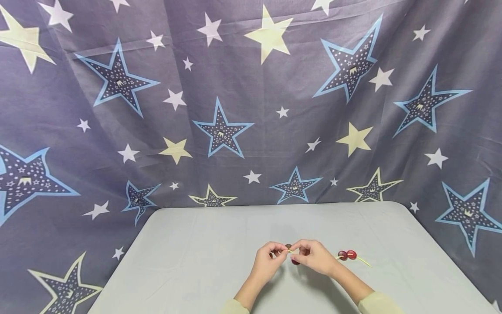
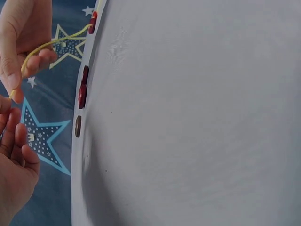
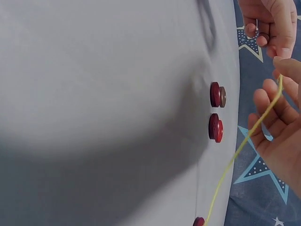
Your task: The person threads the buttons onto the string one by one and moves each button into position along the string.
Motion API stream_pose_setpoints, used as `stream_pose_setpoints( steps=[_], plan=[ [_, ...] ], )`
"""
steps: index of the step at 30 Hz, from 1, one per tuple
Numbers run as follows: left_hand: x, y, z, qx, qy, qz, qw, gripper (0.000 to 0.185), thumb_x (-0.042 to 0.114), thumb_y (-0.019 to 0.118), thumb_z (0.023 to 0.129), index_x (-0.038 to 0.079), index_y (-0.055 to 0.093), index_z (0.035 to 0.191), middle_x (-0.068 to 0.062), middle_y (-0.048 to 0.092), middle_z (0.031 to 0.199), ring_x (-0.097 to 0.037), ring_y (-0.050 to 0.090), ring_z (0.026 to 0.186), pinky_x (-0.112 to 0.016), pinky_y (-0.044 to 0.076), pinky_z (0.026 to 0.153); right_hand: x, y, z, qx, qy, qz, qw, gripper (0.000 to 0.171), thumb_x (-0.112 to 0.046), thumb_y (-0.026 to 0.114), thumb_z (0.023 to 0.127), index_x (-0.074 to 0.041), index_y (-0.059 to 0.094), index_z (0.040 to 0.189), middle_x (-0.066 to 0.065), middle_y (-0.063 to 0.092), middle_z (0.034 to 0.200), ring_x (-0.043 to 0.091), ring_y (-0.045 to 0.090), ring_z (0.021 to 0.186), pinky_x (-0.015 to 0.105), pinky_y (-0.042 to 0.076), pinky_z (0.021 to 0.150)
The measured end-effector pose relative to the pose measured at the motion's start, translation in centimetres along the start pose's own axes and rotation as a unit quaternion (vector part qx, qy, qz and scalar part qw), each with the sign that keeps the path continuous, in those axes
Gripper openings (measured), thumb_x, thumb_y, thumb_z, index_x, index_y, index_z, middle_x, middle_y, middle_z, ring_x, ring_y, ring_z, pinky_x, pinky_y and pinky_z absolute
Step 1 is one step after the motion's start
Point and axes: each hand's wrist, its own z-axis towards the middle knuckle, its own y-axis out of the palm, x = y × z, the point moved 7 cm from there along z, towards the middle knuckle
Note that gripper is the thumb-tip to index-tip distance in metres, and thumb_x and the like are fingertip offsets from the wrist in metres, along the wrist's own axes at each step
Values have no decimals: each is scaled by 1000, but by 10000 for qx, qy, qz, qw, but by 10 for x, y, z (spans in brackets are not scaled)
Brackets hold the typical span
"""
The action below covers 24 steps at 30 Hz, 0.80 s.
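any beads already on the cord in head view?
Yes: two red beads sit on the yellow cord, to the right of the right hand.

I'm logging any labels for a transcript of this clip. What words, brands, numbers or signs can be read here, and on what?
None: no readable text in any view.
The star-print cloth carries only stars with small crown-like marks, no letters.
The red beads, the yellow cord that the left hand and right hand pinch, and the table bear no markings.
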Motion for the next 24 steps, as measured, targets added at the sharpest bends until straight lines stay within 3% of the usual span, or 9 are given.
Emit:
stream_pose_setpoints(
  steps=[6, 13, 17, 20, 24],
  plan=[
    [0, 1, -1, -94, -8, 19, 10000, 6, 17, 69, 82, 12, 69, 83, -1, 65, 80, 1, 51, 70, -15, 40, 62, -5, -5, -2, 189, 38, -238, 9995, 15, -15, 68, 84, -4, 69, 94, 2, 50, 63, -2, 39, 54, 17, 36, 50],
    [0, 4, -1, -21, 20, 11, 10000, 4, 12, 70, 81, 8, 69, 82, -7, 66, 81, -1, 50, 70, -14, 38, 61, -31, -14, -10, 141, 206, -75, 9997, 12, -10, 66, 84, 1, 69, 89, 13, 62, 68, -2, 45, 56, 16, 39, 51],
    [21, 0, -6, -66, -13, 71, 10000, 4, 6, 68, 81, 2, 68, 82, -12, 65, 80, -4, 51, 69, -15, 38, 61, -36, -17, -11, 132, 265, -47, 9996, 11, -10, 65, 85, 1, 69, 87, 21, 63, 70, -3, 46, 56, 16, 40, 52],
    [30, -1, -7, -126, -3, 62, 9999, 5, 3, 67, 81, -2, 67, 82, -14, 64, 79, -4, 51, 69, -16, 41, 63, -26, -16, -9, 156, 267, -40, 9995, 10, -9, 65, 85, 0, 69, 88, 21, 63, 70, -4, 46, 56, 16, 40, 52],
    [9, 6, -3, -165, -12, 28, 9999, 4, 4, 68, 81, 1, 68, 84, -13, 65, 82, -3, 51, 70, -17, 44, 65, -4, -17, -7, 190, 296, -56, 9994, 12, -15, 67, 85, -4, 70, 88, 12, 65, 70, -2, 47, 56, 17, 41, 51]
  ],
)
